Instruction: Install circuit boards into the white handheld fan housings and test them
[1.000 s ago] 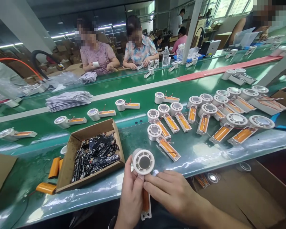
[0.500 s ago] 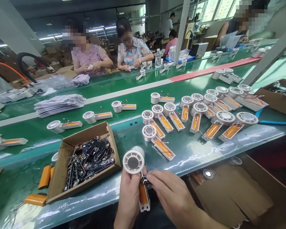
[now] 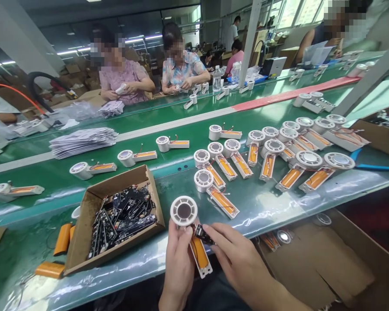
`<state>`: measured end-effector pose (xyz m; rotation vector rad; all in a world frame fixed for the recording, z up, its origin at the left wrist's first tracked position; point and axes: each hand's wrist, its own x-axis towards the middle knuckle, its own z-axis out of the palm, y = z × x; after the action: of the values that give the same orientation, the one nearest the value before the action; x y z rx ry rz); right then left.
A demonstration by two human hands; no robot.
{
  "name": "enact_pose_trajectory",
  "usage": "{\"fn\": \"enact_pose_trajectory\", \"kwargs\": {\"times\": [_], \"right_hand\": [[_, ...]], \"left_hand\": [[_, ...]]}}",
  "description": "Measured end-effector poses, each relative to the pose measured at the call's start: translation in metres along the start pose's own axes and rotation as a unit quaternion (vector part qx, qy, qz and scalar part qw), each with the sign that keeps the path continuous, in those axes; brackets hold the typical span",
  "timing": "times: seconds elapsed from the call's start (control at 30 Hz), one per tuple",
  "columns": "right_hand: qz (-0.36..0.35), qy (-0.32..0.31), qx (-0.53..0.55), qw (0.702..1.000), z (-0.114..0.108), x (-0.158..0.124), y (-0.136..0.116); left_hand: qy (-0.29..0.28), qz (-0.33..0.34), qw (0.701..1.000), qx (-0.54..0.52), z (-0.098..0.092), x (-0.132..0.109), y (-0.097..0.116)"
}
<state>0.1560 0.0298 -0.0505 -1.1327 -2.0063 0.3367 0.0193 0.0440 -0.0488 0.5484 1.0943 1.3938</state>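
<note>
My left hand [image 3: 179, 259] is closed around the neck of a white handheld fan body [image 3: 183, 211], whose round ringed head faces up. Its open handle points down toward me and shows an orange battery [image 3: 199, 255] with a dark wire along it. Between the fingers and thumb of my right hand [image 3: 236, 259] is a small black circuit board [image 3: 203, 234], held at the top of the handle beside the head. Left of my hands, a cardboard box [image 3: 79, 242] holds a heap of similar black circuit boards [image 3: 123, 218].
Several white fan bodies [image 3: 225, 201] with orange batteries lie to the right. More lie along the green conveyor [image 3: 139, 172]. Loose orange batteries [image 3: 62, 239] sit left of the box. A stack of white sheets [image 3: 82, 141] is farther back. Co-workers [image 3: 126, 82] sit opposite.
The fan body's handle has swung toward the right, and the circuit board has come more into view beside it. Both hands keep their hold. The camera view has shifted slightly.
</note>
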Motion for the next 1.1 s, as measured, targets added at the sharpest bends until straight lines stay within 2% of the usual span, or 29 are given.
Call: {"fn": "enact_pose_trajectory", "kwargs": {"times": [0.17, 0.47, 0.57, 0.63, 0.73, 0.83, 0.9, 1.1], "right_hand": [[0.062, -0.009, 0.031, 0.998, 0.005, 0.006, -0.014], [0.062, -0.073, 0.086, 0.992, 0.010, 0.014, -0.029], [0.059, -0.065, 0.063, 0.994, 0.011, 0.014, -0.031], [0.065, -0.060, 0.087, 0.992, 0.009, 0.014, -0.031], [0.120, -0.083, 0.233, 0.962, 0.003, 0.013, -0.025], [0.183, -0.098, 0.408, 0.889, 0.002, 0.010, -0.015], [0.202, -0.086, 0.458, 0.862, 0.006, 0.009, -0.011], [0.169, -0.093, 0.410, 0.891, 0.015, 0.012, -0.014]], "left_hand": [[-0.014, 0.041, 0.999, -0.007, 0.005, -0.005, -0.007], [0.059, 0.114, 0.986, 0.106, 0.006, -0.017, 0.000], [0.074, 0.129, 0.981, 0.121, 0.007, -0.017, 0.002], [0.074, 0.137, 0.979, 0.130, 0.007, -0.015, 0.005], [0.060, 0.124, 0.983, 0.118, 0.006, -0.009, 0.008], [0.047, 0.081, 0.993, 0.073, 0.008, -0.004, 0.010], [0.049, 0.063, 0.995, 0.052, 0.010, -0.003, 0.009], [0.078, 0.087, 0.991, 0.065, 0.009, -0.003, 0.011]]}}
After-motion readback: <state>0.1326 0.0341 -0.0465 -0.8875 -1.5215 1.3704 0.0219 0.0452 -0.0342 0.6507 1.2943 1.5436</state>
